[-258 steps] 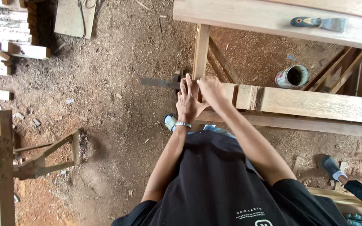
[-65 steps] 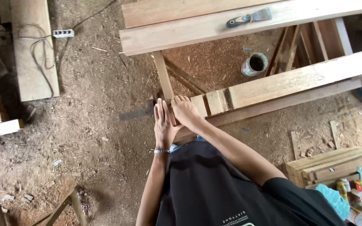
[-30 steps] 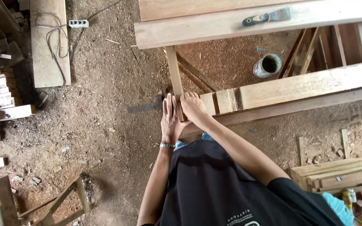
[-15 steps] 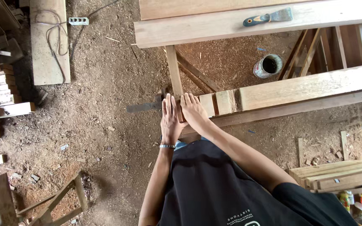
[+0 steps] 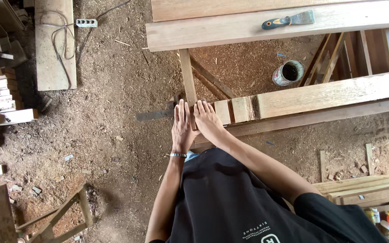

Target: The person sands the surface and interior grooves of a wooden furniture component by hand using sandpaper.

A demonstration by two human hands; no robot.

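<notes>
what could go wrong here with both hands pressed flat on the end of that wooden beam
1. The left hand and right hand sit right at the notched end of the wooden beam, beside a flat metal blade that sticks out past it; a slip might nick a finger.
2. The beam's rough cut edges could leave splinters.
3. The scraper lies loose on the upper plank and may get knocked off.

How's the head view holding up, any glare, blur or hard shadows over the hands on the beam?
Head view: soft, even daylight, no glare; both hands, left hand and right hand, sharp on the wooden beam; only faint shadow under the beam; straight planks bow slightly near the edges, wide-angle distortion.
</notes>
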